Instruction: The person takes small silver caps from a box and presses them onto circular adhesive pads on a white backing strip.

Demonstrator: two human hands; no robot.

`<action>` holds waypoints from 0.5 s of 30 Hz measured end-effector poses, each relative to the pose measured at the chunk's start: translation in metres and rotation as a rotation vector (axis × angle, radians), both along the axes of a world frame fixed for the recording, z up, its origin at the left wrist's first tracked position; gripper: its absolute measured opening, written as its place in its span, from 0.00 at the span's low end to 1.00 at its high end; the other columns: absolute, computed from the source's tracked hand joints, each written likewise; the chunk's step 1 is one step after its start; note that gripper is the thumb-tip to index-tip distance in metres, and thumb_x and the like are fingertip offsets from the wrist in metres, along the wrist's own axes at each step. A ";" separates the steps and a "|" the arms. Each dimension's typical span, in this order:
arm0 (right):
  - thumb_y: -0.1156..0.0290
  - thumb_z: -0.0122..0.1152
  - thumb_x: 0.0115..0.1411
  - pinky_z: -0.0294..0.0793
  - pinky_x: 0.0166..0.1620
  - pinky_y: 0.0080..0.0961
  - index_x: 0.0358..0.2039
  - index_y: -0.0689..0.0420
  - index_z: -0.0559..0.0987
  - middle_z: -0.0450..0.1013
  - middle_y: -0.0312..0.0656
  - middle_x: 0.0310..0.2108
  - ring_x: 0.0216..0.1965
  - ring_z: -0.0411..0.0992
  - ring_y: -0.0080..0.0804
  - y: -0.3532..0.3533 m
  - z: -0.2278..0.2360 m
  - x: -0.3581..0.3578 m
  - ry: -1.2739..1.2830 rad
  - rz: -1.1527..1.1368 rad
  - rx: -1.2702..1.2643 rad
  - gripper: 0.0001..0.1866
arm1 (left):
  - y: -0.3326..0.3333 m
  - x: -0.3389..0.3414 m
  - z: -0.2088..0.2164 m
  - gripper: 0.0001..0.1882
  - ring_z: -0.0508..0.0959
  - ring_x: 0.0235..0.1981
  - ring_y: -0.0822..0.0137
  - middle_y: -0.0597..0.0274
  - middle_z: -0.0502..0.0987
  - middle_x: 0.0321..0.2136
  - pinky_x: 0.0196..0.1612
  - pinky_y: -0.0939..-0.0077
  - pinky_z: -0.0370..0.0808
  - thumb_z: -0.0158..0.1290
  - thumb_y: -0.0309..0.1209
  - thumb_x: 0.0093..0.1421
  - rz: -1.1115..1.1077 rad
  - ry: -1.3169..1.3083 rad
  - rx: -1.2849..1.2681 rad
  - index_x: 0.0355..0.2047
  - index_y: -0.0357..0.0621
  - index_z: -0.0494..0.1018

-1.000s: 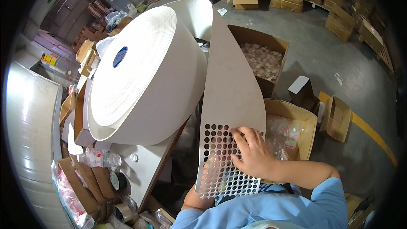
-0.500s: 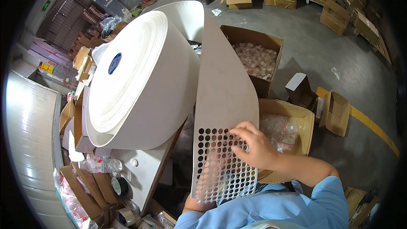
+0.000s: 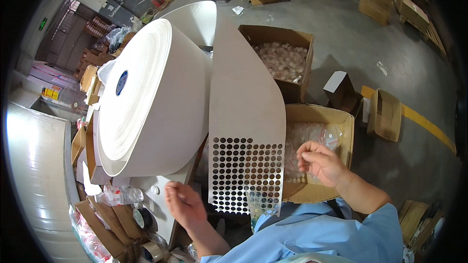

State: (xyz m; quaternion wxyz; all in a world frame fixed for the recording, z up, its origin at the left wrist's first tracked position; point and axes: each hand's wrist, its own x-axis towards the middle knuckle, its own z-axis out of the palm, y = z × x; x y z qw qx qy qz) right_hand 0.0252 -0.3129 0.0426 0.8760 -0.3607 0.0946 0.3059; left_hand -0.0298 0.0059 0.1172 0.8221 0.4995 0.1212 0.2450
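A person in a blue shirt [image 3: 312, 231] works with bare hands beside a huge white roll [image 3: 183, 97] standing on a white table [image 3: 160, 208]. From behind the roll a wide white sheet [image 3: 243, 87] curves over and hangs down past the table's right edge, ending just in front of the person; its lower part is punched with close rows of round holes. Neither hand touches it. The left hand [image 3: 185, 205] is over the table's right edge, left of the sheet, fingers loosely curled with the tips near the thumb. The right hand [image 3: 322, 164] is right of the sheet, above an open box [image 3: 347, 141] of clear bags [image 3: 312, 134], fingers bent toward the thumb. Both hands are somewhat blurred, so I cannot tell whether either pinches something small. Beyond that box stands another [image 3: 294, 90], filled with small clear pieces [image 3: 282, 61]. Along the table's left edge lies a clear bottle [image 3: 119, 196], with a white cap [image 3: 155, 190] just beside it and black tape [image 3: 142, 218] nearer the person.
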 end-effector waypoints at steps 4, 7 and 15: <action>0.65 0.44 0.66 0.73 0.44 0.26 0.44 0.61 0.72 0.72 0.40 0.39 0.42 0.72 0.29 0.008 -0.012 -0.012 0.224 0.154 0.166 0.14 | -0.088 0.006 -0.025 0.08 0.69 0.22 0.79 0.66 0.72 0.25 0.24 0.86 0.67 0.48 0.32 0.63 -0.526 0.299 0.316 0.36 0.41 0.70; 0.53 0.38 0.67 0.70 0.51 0.32 0.46 0.61 0.73 0.73 0.41 0.44 0.47 0.71 0.33 0.015 -0.019 -0.012 0.324 0.204 0.251 0.24 | -0.158 0.022 -0.047 0.07 0.73 0.26 0.68 0.61 0.74 0.29 0.30 0.74 0.71 0.47 0.22 0.59 -0.662 0.028 0.593 0.39 0.38 0.68; 0.53 0.43 0.66 0.71 0.49 0.30 0.39 0.57 0.75 0.73 0.38 0.39 0.43 0.71 0.32 0.008 -0.037 -0.015 0.336 -0.027 0.498 0.20 | -0.180 0.037 -0.061 0.08 0.75 0.42 0.60 0.49 0.73 0.41 0.45 0.69 0.72 0.40 0.25 0.64 -0.795 -0.040 0.872 0.38 0.36 0.68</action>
